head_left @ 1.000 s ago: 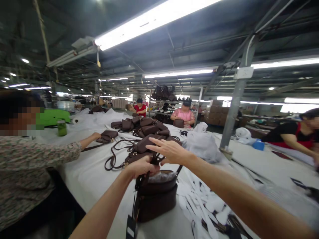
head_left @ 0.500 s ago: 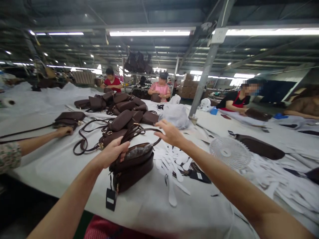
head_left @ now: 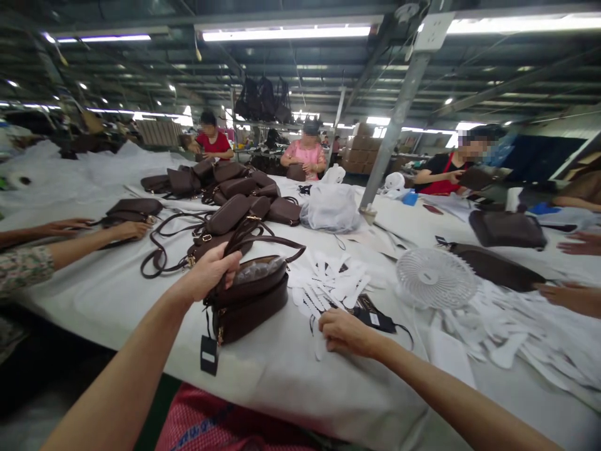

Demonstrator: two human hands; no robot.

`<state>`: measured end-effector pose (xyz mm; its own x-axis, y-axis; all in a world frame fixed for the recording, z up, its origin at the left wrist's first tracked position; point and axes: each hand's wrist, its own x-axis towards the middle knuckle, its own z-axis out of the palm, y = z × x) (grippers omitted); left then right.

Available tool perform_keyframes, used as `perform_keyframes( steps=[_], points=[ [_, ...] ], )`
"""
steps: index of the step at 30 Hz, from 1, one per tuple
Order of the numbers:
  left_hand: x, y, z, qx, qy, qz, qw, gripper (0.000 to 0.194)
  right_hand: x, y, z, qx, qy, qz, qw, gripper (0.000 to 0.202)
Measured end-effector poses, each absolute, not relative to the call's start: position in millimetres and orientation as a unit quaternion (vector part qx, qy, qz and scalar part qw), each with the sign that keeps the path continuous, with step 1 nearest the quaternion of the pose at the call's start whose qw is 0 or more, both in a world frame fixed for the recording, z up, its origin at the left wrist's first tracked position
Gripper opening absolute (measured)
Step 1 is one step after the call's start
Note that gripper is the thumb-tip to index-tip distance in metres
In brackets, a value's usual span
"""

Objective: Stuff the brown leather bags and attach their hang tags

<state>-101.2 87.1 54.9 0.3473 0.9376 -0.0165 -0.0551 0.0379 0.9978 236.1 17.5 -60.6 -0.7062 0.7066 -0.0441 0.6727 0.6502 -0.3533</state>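
A dark brown bag [head_left: 253, 307] stands on the white-covered table, its top open and clear plastic showing inside. My left hand [head_left: 213, 272] is closed round the bag's straps at its upper left. From the bag's left side hangs a black tag [head_left: 209, 355]. Right of the bag, my right hand [head_left: 345, 332] rests low at the near edge of a pile of white cut pieces [head_left: 328, 282], fingers curled together over a white piece; its grip is partly hidden. Black tags [head_left: 375, 318] lie just beyond that hand.
Several brown bags [head_left: 230, 213] are heaped behind. A white fan [head_left: 436, 277] and more white strips [head_left: 526, 332] lie right, near a metal post [head_left: 394, 106]. Another person's hands [head_left: 129, 232] touch a bag at left; other hands [head_left: 570, 297] reach in at right.
My right hand has left the strap and moved down to the white pieces. My left hand still grips the straps. Another brown bag and a person's hands now show at right.
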Motion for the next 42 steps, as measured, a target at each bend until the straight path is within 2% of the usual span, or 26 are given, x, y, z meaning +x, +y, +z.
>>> perform_keyframes(
  steps=[3,6,8,17,20,24,27,30,34,38,42],
  points=[
    [-102,85,55,0.555,0.393,0.421,0.6,0.036,236,28,-53,-0.457,-0.85,0.214,0.15,0.02],
    [-102,83,55,0.555,0.394,0.421,0.6,0.038,231,40,-37,-0.551,-0.704,0.348,0.282,0.027],
    [-102,83,55,0.555,0.391,0.422,0.601,0.039,226,47,-23,-0.565,-0.642,0.412,0.316,0.032],
    [-102,82,50,0.558,0.375,0.449,0.589,0.033,186,47,28,-0.511,-0.598,0.524,0.329,0.044],
    [-99,81,50,0.582,0.374,0.462,0.555,0.024,152,56,37,-0.498,-0.645,0.489,0.313,0.039],
    [-94,76,55,0.644,0.361,0.475,0.479,0.013,96,79,44,-0.495,-0.674,0.435,0.333,0.03],
    [-92,70,56,0.703,0.334,0.484,0.4,0.021,66,95,41,-0.488,-0.662,0.436,0.366,0.024],
    [-91,68,51,0.733,0.359,0.468,0.339,0.04,54,103,30,-0.484,-0.65,0.432,0.395,0.029],
    [-98,74,49,0.757,0.45,0.392,0.265,0.06,55,108,19,-0.408,-0.609,0.532,0.423,0.024],
    [-99,74,57,0.763,0.529,0.304,0.213,0.067,58,99,30,-0.363,-0.528,0.613,0.462,0.029],
    [-70,67,59,0.7,0.564,0.385,0.209,0.064,48,79,39,-0.377,-0.596,0.541,0.458,0.029]
  ],
)
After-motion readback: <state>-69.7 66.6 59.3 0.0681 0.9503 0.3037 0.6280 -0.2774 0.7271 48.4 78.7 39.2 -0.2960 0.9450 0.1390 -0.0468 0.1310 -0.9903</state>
